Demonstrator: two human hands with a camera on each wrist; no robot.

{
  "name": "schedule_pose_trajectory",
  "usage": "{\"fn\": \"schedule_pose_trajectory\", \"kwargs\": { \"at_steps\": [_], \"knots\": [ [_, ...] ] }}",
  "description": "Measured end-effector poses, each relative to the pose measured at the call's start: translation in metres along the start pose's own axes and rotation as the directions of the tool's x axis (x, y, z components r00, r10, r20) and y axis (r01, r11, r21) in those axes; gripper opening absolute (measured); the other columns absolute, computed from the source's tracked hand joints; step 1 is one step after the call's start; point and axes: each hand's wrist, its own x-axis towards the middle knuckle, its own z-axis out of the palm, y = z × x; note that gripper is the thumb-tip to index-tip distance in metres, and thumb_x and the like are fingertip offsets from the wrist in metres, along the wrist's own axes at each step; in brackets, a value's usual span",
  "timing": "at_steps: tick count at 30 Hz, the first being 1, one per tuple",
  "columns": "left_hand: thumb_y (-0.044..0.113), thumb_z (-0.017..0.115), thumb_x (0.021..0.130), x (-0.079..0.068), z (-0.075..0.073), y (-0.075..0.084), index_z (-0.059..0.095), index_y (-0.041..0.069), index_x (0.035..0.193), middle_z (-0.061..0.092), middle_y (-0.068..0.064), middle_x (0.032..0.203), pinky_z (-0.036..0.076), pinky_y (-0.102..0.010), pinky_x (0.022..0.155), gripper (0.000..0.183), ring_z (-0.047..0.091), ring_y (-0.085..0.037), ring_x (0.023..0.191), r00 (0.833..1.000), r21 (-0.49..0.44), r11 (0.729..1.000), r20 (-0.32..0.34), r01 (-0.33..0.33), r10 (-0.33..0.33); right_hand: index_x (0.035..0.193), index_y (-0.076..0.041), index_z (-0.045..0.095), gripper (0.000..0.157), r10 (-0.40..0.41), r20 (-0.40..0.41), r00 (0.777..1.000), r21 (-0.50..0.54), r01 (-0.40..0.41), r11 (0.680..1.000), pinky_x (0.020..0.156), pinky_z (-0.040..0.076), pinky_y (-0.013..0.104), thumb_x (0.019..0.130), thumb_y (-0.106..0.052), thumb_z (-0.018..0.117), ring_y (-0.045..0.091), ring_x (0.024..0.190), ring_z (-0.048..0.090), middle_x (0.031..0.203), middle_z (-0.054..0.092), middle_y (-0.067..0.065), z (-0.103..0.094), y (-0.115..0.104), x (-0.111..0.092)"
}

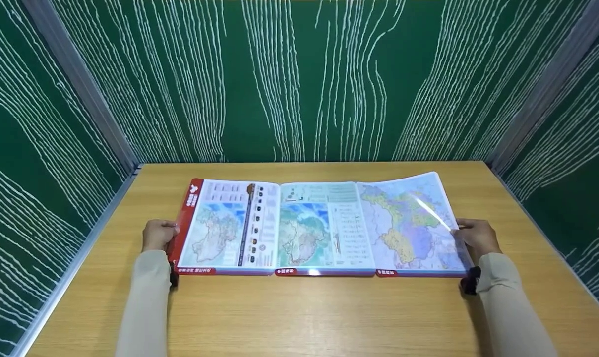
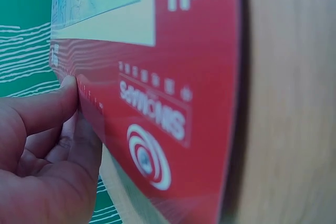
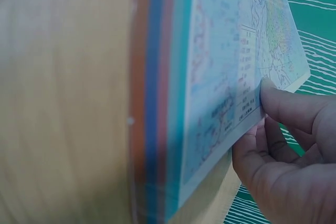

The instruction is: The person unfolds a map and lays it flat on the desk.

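A glossy folding map (image 1: 307,228) lies spread in three panels across the table, upside down in the head view. Its left edge is a red strip (image 2: 205,77) with white lettering. My left hand (image 1: 159,235) pinches that strip between thumb and fingers; the left wrist view shows the thumb (image 2: 68,85) on top. On the other side, my right hand (image 1: 479,236) pinches the right panel's outer edge, its thumb (image 3: 269,85) on the printed face. The right panel (image 1: 413,223) carries a coloured map and a bright streak of glare, and its far right corner appears lifted.
The wooden table (image 1: 299,317) extends in front of the folding map and to both sides. Green walls (image 1: 309,79) with wavy white lines stand behind and at the sides, joined by grey metal posts (image 1: 81,84).
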Motion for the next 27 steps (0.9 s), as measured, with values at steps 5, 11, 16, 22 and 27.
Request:
{"fn": "schedule_pose_trajectory", "kwargs": {
  "at_steps": [5, 11, 16, 22, 27],
  "knots": [
    [0.003, 0.052, 0.094, 0.0005, 0.0013, -0.0004, 0.05, -0.007, 0.133, 0.053, -0.028, 0.132, 0.052, -0.048, 0.091, 0.04, 0.059, -0.032, 0.105, 1.0, -0.01, 1.0, -0.008, 0.0, 0.0, 0.146, -0.001, 0.035, 0.056, 0.003, 0.001, 1.0, -0.006, -0.003, 1.0, 0.087, 0.043, 0.032, 0.093, -0.007, 0.055, 0.031, 0.118, 0.047, 0.144, 0.04, 0.025, -0.0007, 0.0014, 0.0021],
    [0.002, 0.057, 0.091, -0.0007, 0.0002, -0.0027, 0.056, -0.009, 0.126, 0.064, -0.023, 0.112, 0.055, -0.033, 0.067, 0.037, 0.062, -0.021, 0.081, 0.998, -0.012, 0.999, -0.035, -0.051, 0.051, 0.142, 0.006, 0.04, 0.054, -0.057, -0.018, 0.998, -0.042, 0.056, 0.998, 0.09, 0.047, 0.035, 0.092, -0.008, 0.057, 0.032, 0.118, 0.048, 0.142, 0.042, 0.029, -0.0004, 0.0041, 0.0022],
    [0.001, 0.059, 0.089, 0.0024, -0.0019, -0.0048, 0.06, -0.008, 0.123, 0.067, -0.017, 0.1, 0.05, -0.025, 0.056, 0.035, 0.06, -0.014, 0.07, 0.996, -0.001, 0.998, -0.057, -0.069, 0.068, 0.138, 0.01, 0.044, 0.051, -0.078, -0.038, 0.996, -0.042, 0.076, 0.996, 0.078, 0.047, 0.025, 0.091, -0.007, 0.057, 0.029, 0.114, 0.05, 0.139, 0.045, 0.029, 0.003, 0.005, 0.0038],
    [0.006, 0.055, 0.095, 0.0057, -0.0016, -0.0046, 0.055, -0.002, 0.132, 0.057, -0.024, 0.129, 0.053, -0.03, 0.07, 0.038, 0.06, -0.024, 0.095, 0.999, 0.0, 1.0, -0.032, 0.01, -0.01, 0.141, 0.008, 0.04, 0.052, 0.003, -0.012, 1.0, 0.003, -0.003, 1.0, 0.098, 0.044, 0.041, 0.094, -0.005, 0.055, 0.03, 0.117, 0.045, 0.143, 0.04, 0.027, 0.0036, 0.0007, 0.0059],
    [0.007, 0.054, 0.096, 0.0059, 0.0014, -0.0002, 0.054, 0.0, 0.134, 0.055, -0.024, 0.132, 0.053, -0.034, 0.075, 0.039, 0.059, -0.028, 0.102, 0.999, -0.005, 0.999, -0.023, 0.033, -0.033, 0.143, 0.007, 0.038, 0.053, 0.026, -0.004, 1.0, 0.021, -0.026, 0.999, 0.102, 0.041, 0.044, 0.094, -0.006, 0.054, 0.031, 0.119, 0.043, 0.145, 0.038, 0.026, 0.0014, -0.0004, 0.0066]
  ]
}}
